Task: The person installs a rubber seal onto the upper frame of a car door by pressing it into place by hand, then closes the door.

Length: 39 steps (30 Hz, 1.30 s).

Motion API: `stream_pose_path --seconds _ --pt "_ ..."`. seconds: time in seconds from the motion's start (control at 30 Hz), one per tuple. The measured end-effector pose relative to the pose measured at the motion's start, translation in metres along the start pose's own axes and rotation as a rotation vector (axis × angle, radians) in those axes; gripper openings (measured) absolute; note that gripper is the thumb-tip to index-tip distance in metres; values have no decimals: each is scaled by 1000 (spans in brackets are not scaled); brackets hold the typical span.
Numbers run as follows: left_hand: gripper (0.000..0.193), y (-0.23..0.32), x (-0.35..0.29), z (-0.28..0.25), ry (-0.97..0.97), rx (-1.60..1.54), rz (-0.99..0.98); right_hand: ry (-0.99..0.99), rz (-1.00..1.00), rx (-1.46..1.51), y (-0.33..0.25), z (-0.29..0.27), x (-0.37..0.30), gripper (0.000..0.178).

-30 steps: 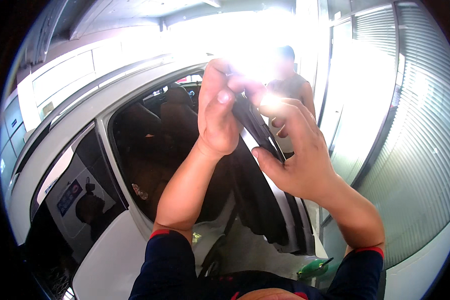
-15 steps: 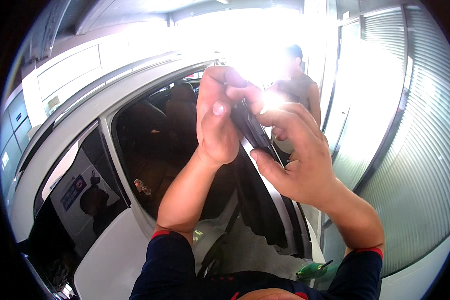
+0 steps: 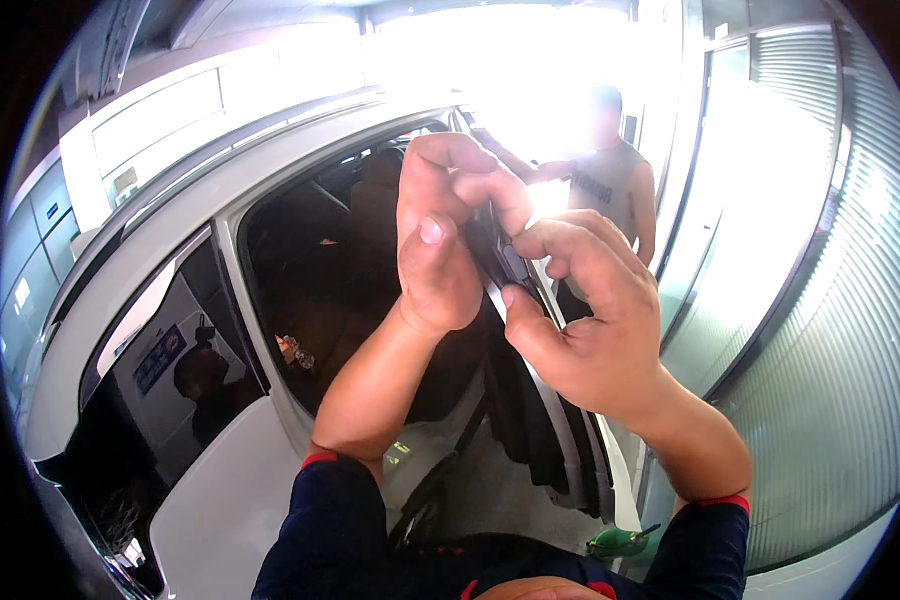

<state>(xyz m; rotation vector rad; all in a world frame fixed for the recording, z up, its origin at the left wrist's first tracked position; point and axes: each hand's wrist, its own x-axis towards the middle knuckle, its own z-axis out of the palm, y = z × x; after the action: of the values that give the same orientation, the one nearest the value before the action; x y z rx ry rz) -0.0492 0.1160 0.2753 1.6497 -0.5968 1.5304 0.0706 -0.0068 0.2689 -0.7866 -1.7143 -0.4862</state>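
Note:
I stand at the open door of a white car (image 3: 300, 150), with both arms raised in front of me. Between my hands is a black trim piece (image 3: 490, 245) at the upper part of the open car door (image 3: 545, 440). My left hand (image 3: 445, 235) has its fingers curled over the far end of this piece, with the thumb bent to the side. My right hand (image 3: 595, 315) holds the piece's near right edge between thumb and forefinger. The other right fingers are bent behind. My fingers hide part of the piece, and glare washes out the area behind it.
Dark seats (image 3: 380, 190) show inside the car. Beyond the door stands another person (image 3: 615, 190), one arm stretched toward the car. A ribbed glass partition (image 3: 790, 330) runs along the right. A green object (image 3: 618, 542) sits low beside the door.
My view has shifted slightly, so the car sits further right. The other person's arm now reaches toward the car. My hands keep almost the same hold on the trim.

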Motion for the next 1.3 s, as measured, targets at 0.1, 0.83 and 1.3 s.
stream_pose_path --seconds 0.1,0.83,1.3 --pt "71 2 1 1 6 32 -3 3 -14 8 1 0 1 38" --pt "88 3 2 2 -51 178 1 -13 83 -85 -3 -3 -3 44" --pt "95 -7 9 15 70 136 120 -6 -134 -116 4 1 2 43"
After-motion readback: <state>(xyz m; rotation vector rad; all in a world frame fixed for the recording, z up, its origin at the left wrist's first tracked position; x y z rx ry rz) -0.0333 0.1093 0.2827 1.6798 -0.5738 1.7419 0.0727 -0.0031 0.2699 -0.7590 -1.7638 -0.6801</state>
